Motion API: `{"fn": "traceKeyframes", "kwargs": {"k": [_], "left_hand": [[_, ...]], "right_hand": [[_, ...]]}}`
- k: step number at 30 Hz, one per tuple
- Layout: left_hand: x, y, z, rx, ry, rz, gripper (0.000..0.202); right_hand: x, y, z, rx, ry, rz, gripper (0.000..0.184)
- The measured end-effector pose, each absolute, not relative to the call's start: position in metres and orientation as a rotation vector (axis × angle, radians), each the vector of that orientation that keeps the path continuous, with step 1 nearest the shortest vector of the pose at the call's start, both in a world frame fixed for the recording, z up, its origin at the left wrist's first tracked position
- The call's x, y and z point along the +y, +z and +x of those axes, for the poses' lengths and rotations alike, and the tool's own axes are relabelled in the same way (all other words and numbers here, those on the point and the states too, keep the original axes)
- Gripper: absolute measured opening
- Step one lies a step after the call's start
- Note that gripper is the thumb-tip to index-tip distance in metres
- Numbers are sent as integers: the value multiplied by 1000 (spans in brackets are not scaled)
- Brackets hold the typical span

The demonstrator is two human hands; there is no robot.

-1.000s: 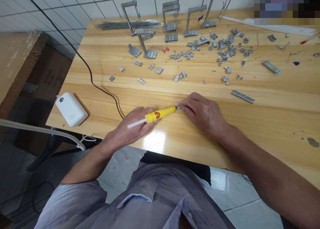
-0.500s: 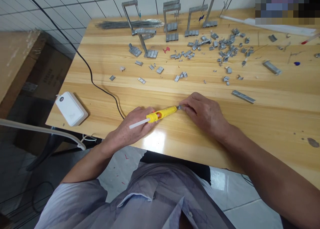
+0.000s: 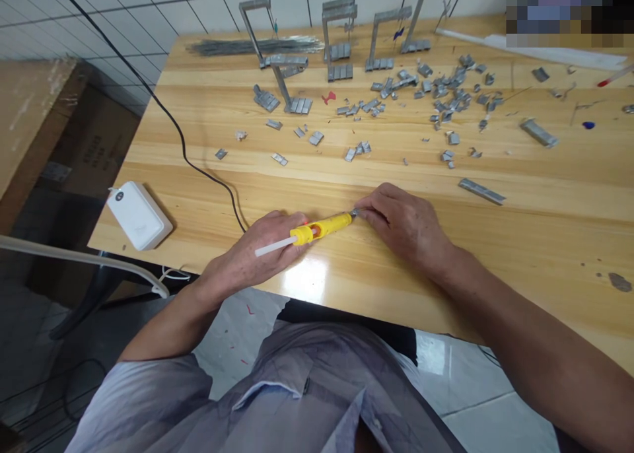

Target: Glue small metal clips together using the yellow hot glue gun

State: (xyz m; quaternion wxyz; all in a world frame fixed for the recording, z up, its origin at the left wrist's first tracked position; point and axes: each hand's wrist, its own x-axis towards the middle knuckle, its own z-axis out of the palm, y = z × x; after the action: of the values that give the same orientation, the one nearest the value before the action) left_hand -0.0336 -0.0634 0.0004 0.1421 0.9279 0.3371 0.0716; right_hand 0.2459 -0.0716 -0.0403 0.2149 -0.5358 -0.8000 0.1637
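Clips (image 3: 452,138) litter the table (image 3: 545,202) beyond the yellow glue pen (image 3: 324,227).

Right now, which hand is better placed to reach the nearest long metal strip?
Probably the right hand: the strip lies just beyond it, though it pinches a metal piece; the left hand grips the yellow tool.

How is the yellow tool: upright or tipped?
Tipped, almost flat: left hand holds the yellow tool, right hand pinches a metal piece at its tip.
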Motion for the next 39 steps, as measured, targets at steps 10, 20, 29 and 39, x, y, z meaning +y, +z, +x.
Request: {"fn": "traceKeyframes", "kwargs": {"k": [10,20,29,39], "left_hand": [[-65,-1,-29,1012,301,2677,36],[-62,-2,-33,988,225,2649,29],[-57,5,-45,1212,404,2366,28],[-36,-10,-54,1293,254,2590,39]], "right_hand": [[-70,-43,252,-2187,480,-1397,22],[-71,-41,248,-2215,461,-1452,20],[-70,-39,251,-2198,509,-1443,19],[-72,-35,254,-2225,465,-1496,17]]}}
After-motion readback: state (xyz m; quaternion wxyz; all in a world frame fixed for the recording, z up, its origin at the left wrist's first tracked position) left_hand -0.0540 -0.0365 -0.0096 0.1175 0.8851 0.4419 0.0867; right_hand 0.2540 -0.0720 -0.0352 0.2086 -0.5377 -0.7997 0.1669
